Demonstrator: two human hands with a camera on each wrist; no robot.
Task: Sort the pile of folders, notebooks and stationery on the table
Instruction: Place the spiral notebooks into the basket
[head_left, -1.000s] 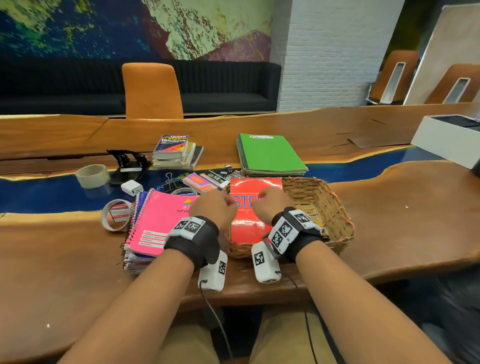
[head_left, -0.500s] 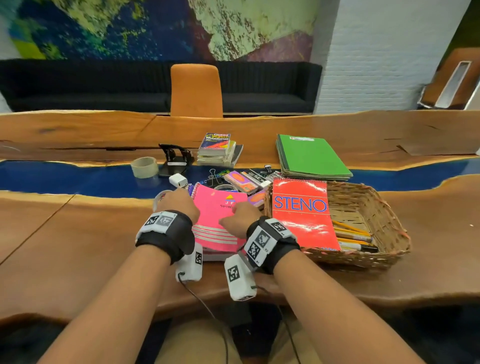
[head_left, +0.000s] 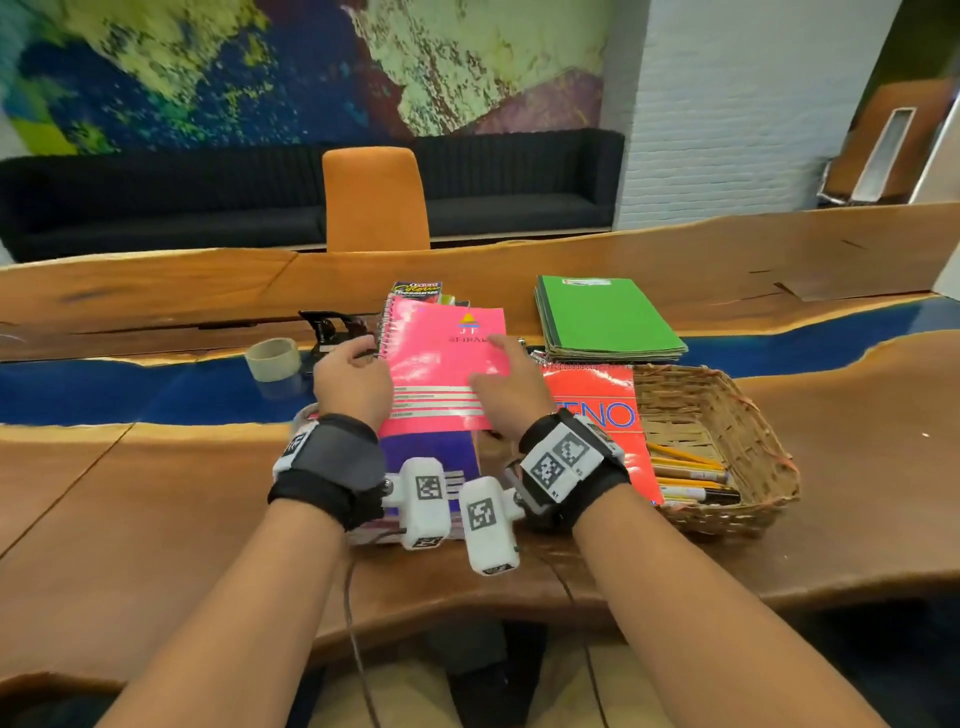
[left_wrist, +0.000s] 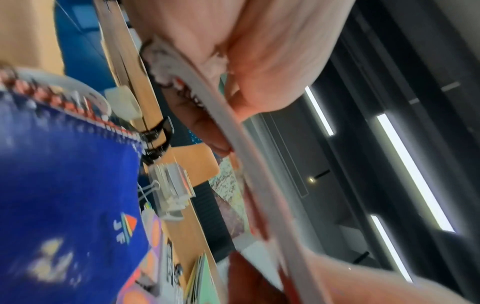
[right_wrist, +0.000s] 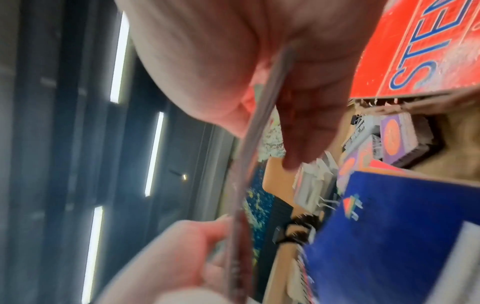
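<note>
Two hands: your left hand (head_left: 352, 382) and right hand (head_left: 511, 395) pinch the pink notebook (head_left: 441, 374) by its side edges.
Advice: keep it level; clear the blue notebook (head_left: 428, 454) beneath.

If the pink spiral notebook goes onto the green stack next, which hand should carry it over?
Probably right. The right hand grips the pink notebook on the edge facing the green stack; the left hand holds the spiral side, farther away.
</note>
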